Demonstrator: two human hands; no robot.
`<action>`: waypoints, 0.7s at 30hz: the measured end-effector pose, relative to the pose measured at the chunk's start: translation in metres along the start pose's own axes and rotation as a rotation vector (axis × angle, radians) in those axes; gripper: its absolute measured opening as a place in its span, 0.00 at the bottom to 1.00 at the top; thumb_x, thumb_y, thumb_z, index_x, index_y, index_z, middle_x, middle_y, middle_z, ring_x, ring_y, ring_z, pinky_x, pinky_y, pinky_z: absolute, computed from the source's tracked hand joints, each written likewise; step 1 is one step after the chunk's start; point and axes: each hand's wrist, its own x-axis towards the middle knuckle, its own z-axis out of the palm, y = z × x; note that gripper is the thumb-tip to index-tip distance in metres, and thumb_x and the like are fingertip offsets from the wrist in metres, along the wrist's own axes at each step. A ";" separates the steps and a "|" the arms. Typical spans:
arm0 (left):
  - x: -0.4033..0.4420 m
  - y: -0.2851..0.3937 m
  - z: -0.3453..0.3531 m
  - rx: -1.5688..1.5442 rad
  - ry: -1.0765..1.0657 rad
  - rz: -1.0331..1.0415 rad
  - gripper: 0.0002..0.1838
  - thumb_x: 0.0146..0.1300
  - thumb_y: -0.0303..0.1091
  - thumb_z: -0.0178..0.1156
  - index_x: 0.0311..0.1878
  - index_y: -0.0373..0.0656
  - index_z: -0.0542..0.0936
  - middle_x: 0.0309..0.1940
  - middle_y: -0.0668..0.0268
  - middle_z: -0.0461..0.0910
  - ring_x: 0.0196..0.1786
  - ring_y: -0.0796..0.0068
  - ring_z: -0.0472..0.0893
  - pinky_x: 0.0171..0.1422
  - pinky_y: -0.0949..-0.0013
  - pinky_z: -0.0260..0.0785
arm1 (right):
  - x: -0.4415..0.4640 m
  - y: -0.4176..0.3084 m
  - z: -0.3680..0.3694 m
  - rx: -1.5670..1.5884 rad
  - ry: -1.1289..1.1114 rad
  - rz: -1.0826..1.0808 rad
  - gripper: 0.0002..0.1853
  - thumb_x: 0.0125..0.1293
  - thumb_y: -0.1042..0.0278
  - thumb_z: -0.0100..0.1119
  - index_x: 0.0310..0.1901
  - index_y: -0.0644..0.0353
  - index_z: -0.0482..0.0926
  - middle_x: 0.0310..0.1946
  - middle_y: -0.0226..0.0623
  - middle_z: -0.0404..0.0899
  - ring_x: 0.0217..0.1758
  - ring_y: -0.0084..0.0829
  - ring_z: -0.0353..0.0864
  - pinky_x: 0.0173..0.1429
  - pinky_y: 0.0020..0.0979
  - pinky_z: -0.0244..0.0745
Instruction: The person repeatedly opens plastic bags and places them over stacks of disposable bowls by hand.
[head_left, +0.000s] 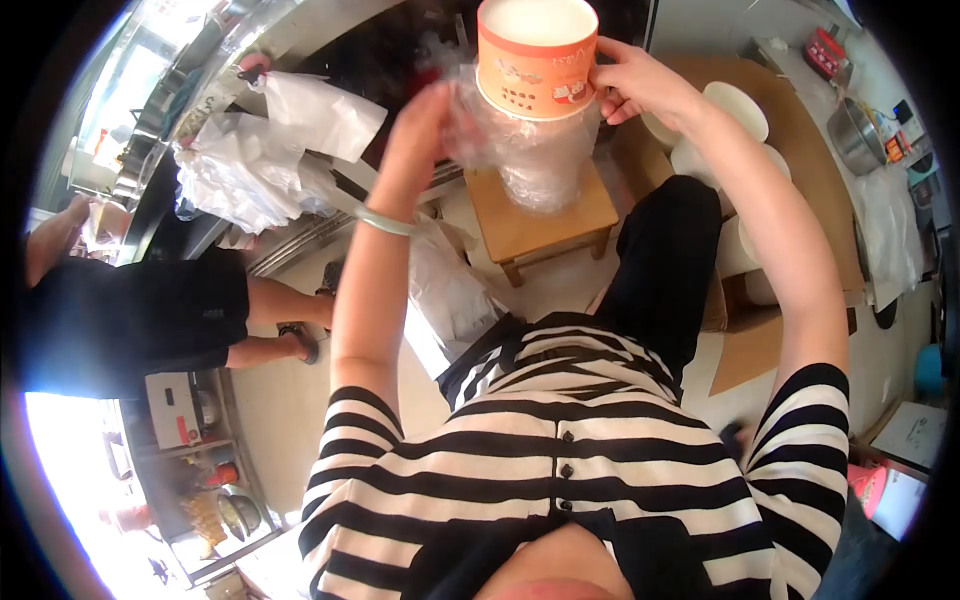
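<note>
We are standing over a small wooden stool [500, 225], on which a stack wrapped in clear plastic [545, 175] is resting. An orange-and-white paper tub [537, 72] is sitting upright on top of that stack, with its open mouth facing up towards us. Our right hand [640, 85] is touching the tub's right side, its fingers bending around the wall; we cannot tell whether its grip is pressing tight. Our left hand [425, 125] is blurring beside loose clear film [468, 125] left of the tub, so we cannot tell whether that grip is spread or pinching the film. To our right, a cardboard box [835, 240] is holding white containers [737, 110]. White plastic bags [245, 165] are lying to our left, and another person in black clothing [130, 310] is standing farther left.
</note>
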 end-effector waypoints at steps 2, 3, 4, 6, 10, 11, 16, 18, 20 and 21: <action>-0.004 0.051 0.010 -0.113 -0.198 0.107 0.23 0.70 0.48 0.46 0.57 0.38 0.70 0.40 0.63 0.79 0.43 0.72 0.81 0.47 0.68 0.75 | 0.003 0.002 0.005 -0.067 -0.033 0.005 0.33 0.58 0.65 0.53 0.68 0.54 0.60 0.28 0.29 0.75 0.24 0.17 0.73 0.31 0.23 0.76; -0.005 0.073 0.023 -0.176 -0.259 0.184 0.22 0.69 0.45 0.48 0.57 0.36 0.70 0.41 0.63 0.78 0.43 0.72 0.80 0.49 0.69 0.73 | 0.006 0.004 0.008 -0.104 0.005 -0.017 0.33 0.57 0.64 0.53 0.67 0.53 0.62 0.28 0.28 0.75 0.24 0.17 0.73 0.31 0.22 0.75; -0.008 0.096 0.040 -0.241 -0.319 0.262 0.22 0.69 0.43 0.50 0.56 0.35 0.70 0.41 0.62 0.78 0.43 0.73 0.79 0.51 0.70 0.71 | 0.008 0.003 0.010 -0.096 0.007 -0.013 0.33 0.57 0.64 0.53 0.67 0.53 0.62 0.28 0.28 0.75 0.24 0.17 0.73 0.31 0.22 0.75; -0.013 0.124 0.071 -0.559 -0.523 0.251 0.20 0.59 0.16 0.50 0.56 0.36 0.70 0.49 0.60 0.75 0.53 0.71 0.75 0.58 0.70 0.66 | 0.012 -0.002 0.011 -0.168 -0.010 -0.034 0.33 0.55 0.62 0.55 0.66 0.51 0.64 0.28 0.28 0.74 0.23 0.16 0.72 0.31 0.21 0.74; 0.024 0.119 0.089 0.680 -0.469 0.747 0.29 0.51 0.15 0.51 0.59 0.41 0.69 0.51 0.60 0.73 0.55 0.67 0.74 0.57 0.69 0.67 | 0.028 0.012 0.000 -0.370 0.052 -0.170 0.33 0.53 0.57 0.60 0.63 0.51 0.67 0.33 0.32 0.77 0.33 0.20 0.75 0.38 0.22 0.74; 0.031 0.113 0.093 0.834 -0.417 0.802 0.29 0.51 0.17 0.54 0.60 0.42 0.69 0.50 0.60 0.73 0.54 0.65 0.74 0.55 0.69 0.68 | 0.042 0.032 -0.003 -0.368 0.061 -0.170 0.33 0.53 0.57 0.60 0.63 0.51 0.67 0.33 0.32 0.77 0.33 0.20 0.75 0.38 0.22 0.74; 0.027 0.113 0.107 1.020 -0.259 0.866 0.36 0.49 0.23 0.65 0.64 0.42 0.65 0.53 0.57 0.70 0.51 0.63 0.74 0.51 0.70 0.72 | 0.035 0.066 -0.024 0.088 -0.038 0.294 0.34 0.54 0.45 0.65 0.57 0.59 0.72 0.42 0.36 0.80 0.42 0.23 0.78 0.49 0.24 0.72; 0.027 0.114 0.110 1.011 -0.249 0.858 0.38 0.49 0.24 0.66 0.66 0.43 0.63 0.55 0.56 0.68 0.53 0.63 0.74 0.51 0.69 0.72 | 0.035 0.050 -0.036 0.131 -0.218 0.261 0.28 0.60 0.45 0.61 0.52 0.61 0.75 0.43 0.36 0.80 0.44 0.24 0.78 0.50 0.25 0.73; 0.032 0.112 0.108 1.000 -0.229 0.850 0.41 0.50 0.25 0.67 0.68 0.43 0.61 0.58 0.54 0.67 0.56 0.64 0.73 0.52 0.69 0.72 | 0.050 0.025 -0.042 0.116 -0.116 -0.198 0.24 0.63 0.46 0.58 0.48 0.60 0.77 0.43 0.35 0.80 0.46 0.25 0.79 0.50 0.25 0.74; 0.042 0.107 0.103 0.989 -0.204 1.040 0.44 0.50 0.25 0.67 0.70 0.44 0.57 0.60 0.55 0.65 0.58 0.64 0.71 0.52 0.69 0.73 | 0.041 -0.010 -0.040 0.160 0.002 -0.333 0.13 0.60 0.60 0.58 0.39 0.62 0.76 0.35 0.34 0.79 0.37 0.24 0.77 0.41 0.23 0.72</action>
